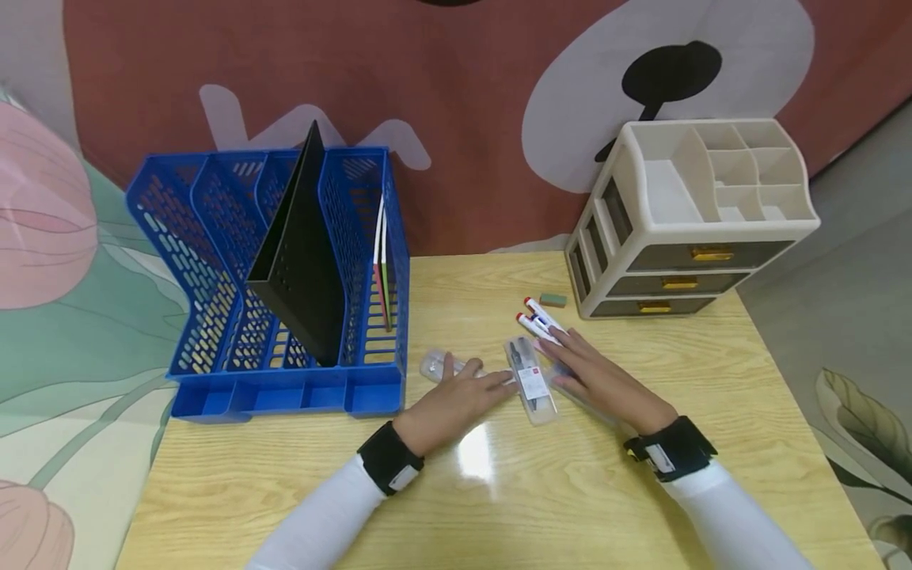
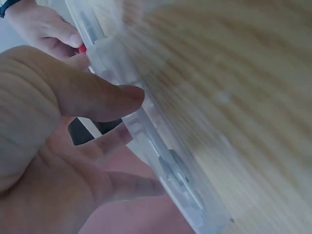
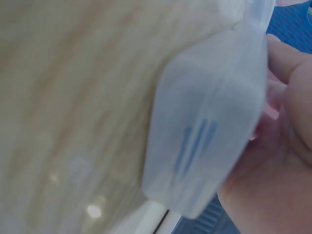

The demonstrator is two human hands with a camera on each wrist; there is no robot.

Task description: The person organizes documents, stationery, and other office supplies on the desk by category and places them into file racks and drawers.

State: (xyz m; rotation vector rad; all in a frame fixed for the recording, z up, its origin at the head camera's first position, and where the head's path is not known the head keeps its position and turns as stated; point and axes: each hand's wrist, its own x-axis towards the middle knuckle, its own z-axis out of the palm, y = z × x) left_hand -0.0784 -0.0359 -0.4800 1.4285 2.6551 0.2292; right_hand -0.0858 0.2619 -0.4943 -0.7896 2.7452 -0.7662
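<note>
A clear plastic case (image 2: 170, 161) with a metal tool inside lies under my left hand (image 1: 452, 404). In the left wrist view the thumb presses its near side while the fingers lie behind it, so the hand pinches it. Between the hands sits a labelled clear case (image 1: 533, 384) holding a compass. My right hand (image 1: 613, 384) rests over a translucent case (image 3: 204, 126) with blue strips showing through it. Its fingers reach out straight towards red-capped white markers (image 1: 541, 315). A green eraser (image 1: 552, 300) lies just beyond the markers.
A blue desk file rack (image 1: 285, 396) stands at the left with a black folder (image 1: 306, 277) and thin booklets (image 1: 382, 269) in it. At the back right is a white drawer organizer (image 1: 727, 229). A patterned cloth (image 1: 470, 158) hangs behind the wooden table (image 1: 499, 507).
</note>
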